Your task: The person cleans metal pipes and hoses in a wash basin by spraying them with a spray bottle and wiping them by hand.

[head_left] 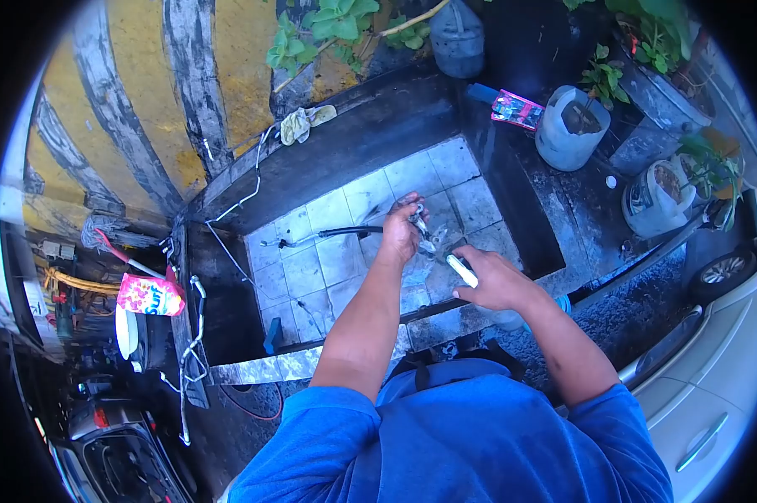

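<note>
My left hand (402, 230) is closed around a black hose (349, 230) with metal pipe ends, over a tiled basin (315, 272). One metal fitting (421, 221) sticks out by my fingers, and the hose's other end reaches left above the tiles. My right hand (487, 281) grips what looks like a spray bottle. Its white head (461, 271) points toward the fitting, and part of a translucent body shows below my wrist. A blurred patch, perhaps spray or water, lies between the two hands.
Bent metal pipes (196, 335) and a pink Surf detergent bag (150, 295) are at the left. A cloth (304, 124) lies on the basin's back ledge. Potted plants in cut jugs (571, 130) stand at the right, near a pale car (713, 377).
</note>
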### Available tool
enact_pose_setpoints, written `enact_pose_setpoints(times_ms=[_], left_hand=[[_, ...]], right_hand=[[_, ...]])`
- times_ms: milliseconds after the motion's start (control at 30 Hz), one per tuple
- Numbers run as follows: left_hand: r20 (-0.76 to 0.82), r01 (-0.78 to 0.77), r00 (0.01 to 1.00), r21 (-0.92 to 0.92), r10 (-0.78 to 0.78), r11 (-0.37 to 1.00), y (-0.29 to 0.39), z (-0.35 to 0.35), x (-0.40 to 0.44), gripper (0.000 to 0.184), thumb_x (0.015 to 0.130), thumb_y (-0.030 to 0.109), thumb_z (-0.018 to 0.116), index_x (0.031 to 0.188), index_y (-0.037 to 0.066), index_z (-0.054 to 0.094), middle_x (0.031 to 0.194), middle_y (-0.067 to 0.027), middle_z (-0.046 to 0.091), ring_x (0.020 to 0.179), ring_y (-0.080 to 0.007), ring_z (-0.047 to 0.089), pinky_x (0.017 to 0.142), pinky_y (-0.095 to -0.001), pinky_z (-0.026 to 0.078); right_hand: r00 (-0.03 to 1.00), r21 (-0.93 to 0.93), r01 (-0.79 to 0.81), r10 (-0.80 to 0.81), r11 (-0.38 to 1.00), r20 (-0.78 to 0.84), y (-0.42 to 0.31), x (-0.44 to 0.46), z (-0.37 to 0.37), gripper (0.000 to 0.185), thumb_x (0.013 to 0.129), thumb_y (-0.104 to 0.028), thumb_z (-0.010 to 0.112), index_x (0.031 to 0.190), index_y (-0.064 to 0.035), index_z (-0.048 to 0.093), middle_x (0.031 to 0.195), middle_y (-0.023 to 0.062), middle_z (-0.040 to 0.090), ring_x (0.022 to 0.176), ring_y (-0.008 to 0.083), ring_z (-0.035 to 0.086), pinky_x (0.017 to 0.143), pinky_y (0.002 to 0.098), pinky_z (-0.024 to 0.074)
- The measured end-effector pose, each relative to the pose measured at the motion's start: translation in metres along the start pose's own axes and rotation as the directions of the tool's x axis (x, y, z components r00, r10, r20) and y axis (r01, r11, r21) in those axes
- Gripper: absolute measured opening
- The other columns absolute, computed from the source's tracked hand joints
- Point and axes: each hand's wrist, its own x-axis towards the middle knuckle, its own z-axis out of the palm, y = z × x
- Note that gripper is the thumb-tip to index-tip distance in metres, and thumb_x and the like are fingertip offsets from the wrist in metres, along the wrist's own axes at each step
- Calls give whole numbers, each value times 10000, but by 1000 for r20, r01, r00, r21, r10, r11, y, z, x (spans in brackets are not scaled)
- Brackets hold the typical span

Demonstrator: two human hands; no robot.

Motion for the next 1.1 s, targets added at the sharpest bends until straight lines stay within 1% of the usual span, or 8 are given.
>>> enact_pose_setpoints(times_ms=[100, 300, 467, 533, 667, 733, 967, 1100], left_hand=[[-41, -91, 995, -19, 90, 996, -9, 0, 1, 348, 1019, 301, 613, 1226, 25, 567, 1070, -125, 662, 929, -249, 648, 849, -392, 547], [-314, 121, 948, 503, 51, 856, -21, 16, -17, 522, 1035, 482, 553, 1185, -18, 558, 1014, -137, 691, 871, -222, 679, 789, -374, 546], [-465, -18, 501, 838, 730, 546, -11, 6, 28, 592, 1043, 504, 509, 1212, -60, 573, 749, -90, 629, 623, -197, 591, 580, -351, 469], [-453, -9, 703, 765, 548, 644, 16, -7, 25, 552, 1043, 482, 517, 1161, -52, 593, 740, -81, 614, 616, -186, 577, 556, -358, 453], [-217, -35, 884, 853, 415, 520, 93, -10, -34, 428, 1002, 424, 613, 1010, -4, 613, 723, -57, 599, 559, -150, 542, 497, -350, 415], [-173, 24, 946, 881, 274, 473, 140, -6, -80, 521, 971, 399, 668, 1110, -95, 579, 770, -127, 677, 685, -245, 662, 678, -399, 535], [-247, -132, 859, 741, 449, 659, 201, -48, -209, 468, 988, 388, 642, 1156, -40, 555, 740, -63, 615, 534, -144, 573, 512, -287, 467], [-386, -233, 846, 356, 369, 905, 201, -113, -252, 473, 1019, 478, 562, 1165, 29, 598, 724, -37, 548, 575, -152, 542, 550, -318, 471]], right_hand=[[999, -46, -28, 30, 999, 36, 3, 0, 0, 490, 784, -165, 696, 1235, 1, 601, 1089, 261, 693, 1038, 458, 651, 899, 525, 509], [997, 75, 9, -15, 997, 77, 9, -4, 5, 491, 757, -142, 680, 1221, 3, 613, 1050, 253, 694, 1033, 452, 648, 896, 528, 508], [998, 38, 15, -17, 999, 53, -17, -6, 1, 518, 770, -139, 662, 1271, -20, 605, 1095, 248, 695, 1049, 437, 651, 909, 517, 514], [992, 98, 123, -124, 988, 9, -27, 1, -1, 526, 774, -134, 653, 1287, -28, 603, 1115, 242, 693, 1053, 434, 651, 914, 510, 517], [946, 151, 323, -321, 934, -38, -51, 22, 4, 529, 773, -121, 642, 1292, -29, 606, 1133, 227, 692, 1048, 431, 653, 909, 499, 521], [933, 156, 354, -360, 922, 12, -64, 34, 3, 544, 764, -115, 648, 1300, -28, 610, 1137, 225, 691, 1043, 428, 656, 898, 489, 525], [803, 359, 489, -571, 795, 170, -114, 96, 31, 561, 742, -74, 635, 1298, -7, 618, 1010, 179, 723, 927, 348, 709, 827, 421, 546], [689, 416, 530, -662, 738, 296, -159, 124, 54, 534, 744, -85, 634, 1274, -24, 629, 995, 187, 723, 906, 371, 704, 812, 445, 546]])
